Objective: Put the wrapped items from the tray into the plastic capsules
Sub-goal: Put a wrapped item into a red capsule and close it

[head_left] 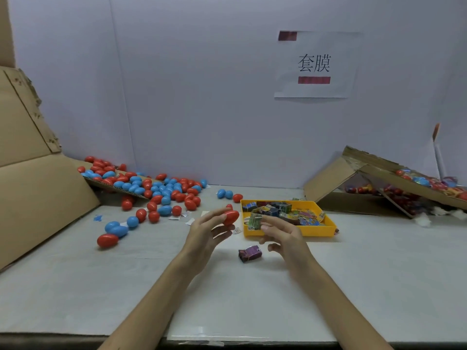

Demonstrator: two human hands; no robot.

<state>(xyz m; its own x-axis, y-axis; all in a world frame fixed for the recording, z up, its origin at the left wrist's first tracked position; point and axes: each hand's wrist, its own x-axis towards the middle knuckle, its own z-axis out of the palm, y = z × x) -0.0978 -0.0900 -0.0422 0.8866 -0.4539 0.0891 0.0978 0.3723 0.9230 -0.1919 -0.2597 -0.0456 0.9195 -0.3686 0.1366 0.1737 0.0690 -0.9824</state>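
My left hand [205,229] holds a red egg-shaped capsule [231,217] at its fingertips, above the table. My right hand [283,233] pinches a green wrapped item [254,221] just left of the yellow tray [313,232], which holds several colourful wrapped items. The capsule and the green item are a short gap apart. A purple wrapped item [249,253] lies on the table between and below my hands. Several red and blue capsules [161,193] lie scattered at the left.
A big cardboard box [32,188] stands open at the far left. A tipped cardboard box [379,188] with finished capsules lies at the right. Small white paper slips [187,215] lie near the capsules. A white wall with a paper sign [314,64] closes the back.
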